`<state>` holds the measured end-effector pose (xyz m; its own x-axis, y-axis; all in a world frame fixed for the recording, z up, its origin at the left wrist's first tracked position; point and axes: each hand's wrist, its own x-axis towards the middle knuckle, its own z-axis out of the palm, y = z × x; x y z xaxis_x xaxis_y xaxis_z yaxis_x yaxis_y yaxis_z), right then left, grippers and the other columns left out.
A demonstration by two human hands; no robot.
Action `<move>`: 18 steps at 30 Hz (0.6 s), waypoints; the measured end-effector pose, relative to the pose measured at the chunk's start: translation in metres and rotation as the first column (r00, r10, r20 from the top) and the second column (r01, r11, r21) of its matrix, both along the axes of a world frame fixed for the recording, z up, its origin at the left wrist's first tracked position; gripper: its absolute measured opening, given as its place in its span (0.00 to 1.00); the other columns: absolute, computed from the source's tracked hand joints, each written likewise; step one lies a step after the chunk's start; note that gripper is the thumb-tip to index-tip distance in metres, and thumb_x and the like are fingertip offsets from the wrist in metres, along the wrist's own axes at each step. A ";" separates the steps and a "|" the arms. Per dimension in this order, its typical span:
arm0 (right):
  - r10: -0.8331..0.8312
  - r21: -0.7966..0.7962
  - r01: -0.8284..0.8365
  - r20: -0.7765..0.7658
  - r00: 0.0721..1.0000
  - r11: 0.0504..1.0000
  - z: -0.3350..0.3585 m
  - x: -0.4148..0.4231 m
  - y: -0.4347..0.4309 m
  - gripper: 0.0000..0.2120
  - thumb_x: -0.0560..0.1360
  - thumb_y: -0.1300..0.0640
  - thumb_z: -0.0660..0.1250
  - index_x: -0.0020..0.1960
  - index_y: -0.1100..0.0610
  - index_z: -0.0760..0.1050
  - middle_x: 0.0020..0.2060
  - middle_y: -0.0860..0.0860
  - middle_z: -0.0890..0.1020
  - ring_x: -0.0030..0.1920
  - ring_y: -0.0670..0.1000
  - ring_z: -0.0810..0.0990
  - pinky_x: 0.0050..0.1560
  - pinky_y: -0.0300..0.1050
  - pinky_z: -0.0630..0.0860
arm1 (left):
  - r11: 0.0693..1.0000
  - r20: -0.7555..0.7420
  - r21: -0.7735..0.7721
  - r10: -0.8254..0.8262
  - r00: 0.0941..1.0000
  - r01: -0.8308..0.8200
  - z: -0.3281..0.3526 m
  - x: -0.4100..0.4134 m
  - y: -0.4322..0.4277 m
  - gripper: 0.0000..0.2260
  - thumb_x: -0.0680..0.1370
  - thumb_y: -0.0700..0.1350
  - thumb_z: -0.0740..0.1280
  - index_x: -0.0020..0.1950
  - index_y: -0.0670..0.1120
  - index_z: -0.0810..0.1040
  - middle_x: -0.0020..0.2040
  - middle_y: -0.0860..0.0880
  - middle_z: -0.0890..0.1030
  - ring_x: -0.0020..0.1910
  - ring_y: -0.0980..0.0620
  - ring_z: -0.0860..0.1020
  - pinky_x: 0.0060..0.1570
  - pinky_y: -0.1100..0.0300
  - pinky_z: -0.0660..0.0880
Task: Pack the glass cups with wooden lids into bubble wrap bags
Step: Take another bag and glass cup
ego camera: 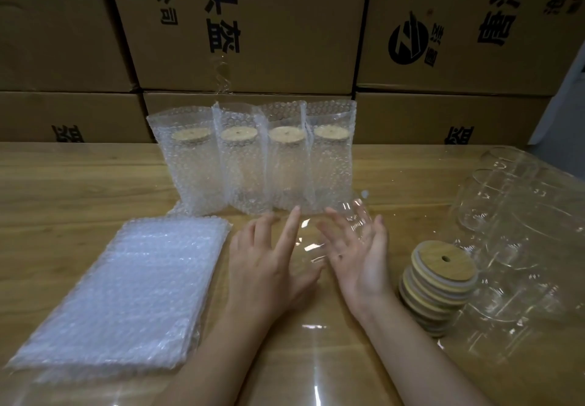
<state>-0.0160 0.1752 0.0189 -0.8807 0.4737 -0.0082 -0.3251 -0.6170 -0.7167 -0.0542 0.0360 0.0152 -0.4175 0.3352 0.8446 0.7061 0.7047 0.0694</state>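
A person's two bare hands are raised over a wooden worktop (63, 190), palms turned toward each other. The left hand (269, 266) has straight, spread fingers (292, 225), and the right hand (361, 256) also has its fingers spread. Between the palms is a clear glass cup (308, 237), blurred; I cannot tell how firmly either hand touches it.

At the far centre, four packed cups (250, 165) stand upright in a row, each inside a bubble wrap bag with a wooden lid on top. A flat stack of bubble wrap bags (126, 294) lies near left. A stack of wooden lids (438, 291) sits just right of the right hand, with empty glass cups (506, 212) grouped farther right. Cardboard boxes (253, 25) fill the background.
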 end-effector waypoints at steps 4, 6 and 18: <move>0.220 -0.184 -0.229 -0.064 0.973 0.956 -0.002 0.000 -0.009 0.29 0.70 0.31 0.57 0.56 0.52 0.81 0.61 0.55 0.80 0.55 0.55 0.80 0.60 0.52 0.73 | 0.995 0.131 0.088 -0.060 0.990 0.049 0.006 0.010 0.005 0.35 0.66 0.63 0.70 0.65 0.41 0.78 0.47 0.42 0.80 0.40 0.45 0.81 0.29 0.56 0.78; 0.264 -0.158 -0.268 -0.044 0.963 0.950 -0.004 -0.001 -0.013 0.30 0.72 0.32 0.54 0.57 0.51 0.81 0.63 0.54 0.78 0.61 0.54 0.76 0.64 0.53 0.68 | 0.984 0.295 0.163 -0.114 0.949 0.068 0.008 0.017 0.008 0.40 0.65 0.67 0.66 0.68 0.42 0.74 0.49 0.46 0.78 0.40 0.50 0.80 0.29 0.58 0.77; 0.196 0.470 -0.239 0.140 0.971 0.850 -0.015 0.000 -0.030 0.38 0.63 0.27 0.66 0.69 0.40 0.65 0.63 0.51 0.77 0.61 0.46 0.78 0.61 0.48 0.75 | 0.777 0.426 0.596 -0.520 0.740 0.202 -0.008 0.006 0.017 0.31 0.74 0.63 0.62 0.74 0.65 0.52 0.75 0.52 0.63 0.72 0.56 0.65 0.66 0.48 0.71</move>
